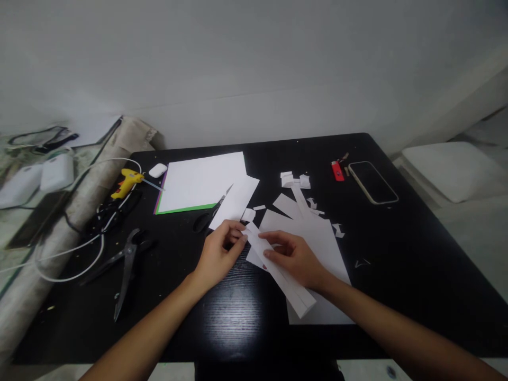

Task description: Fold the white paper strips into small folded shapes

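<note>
A long strip of white paper (291, 291), folded along its length, slants across the middle of the black table. My left hand (220, 251) pinches its upper end between thumb and fingers. Farther down the strip, my right hand (296, 256) is closed with its thumb and fingertips on the strip's edge. Beneath lie a larger white sheet (329, 254) and other cut pieces. Just above my left hand rests a white paper piece (238, 198), partly covering scissors (202, 222). Small folded paper scraps (304, 181) lie beyond my right hand.
A stack of paper (202, 180) with coloured edges lies at the back. On the left are a yellow glue gun (127, 183), pliers (129, 259), a white cable (101, 254) and a white case (157, 170). A red lighter (337, 171) and a phone (373, 182) sit at right.
</note>
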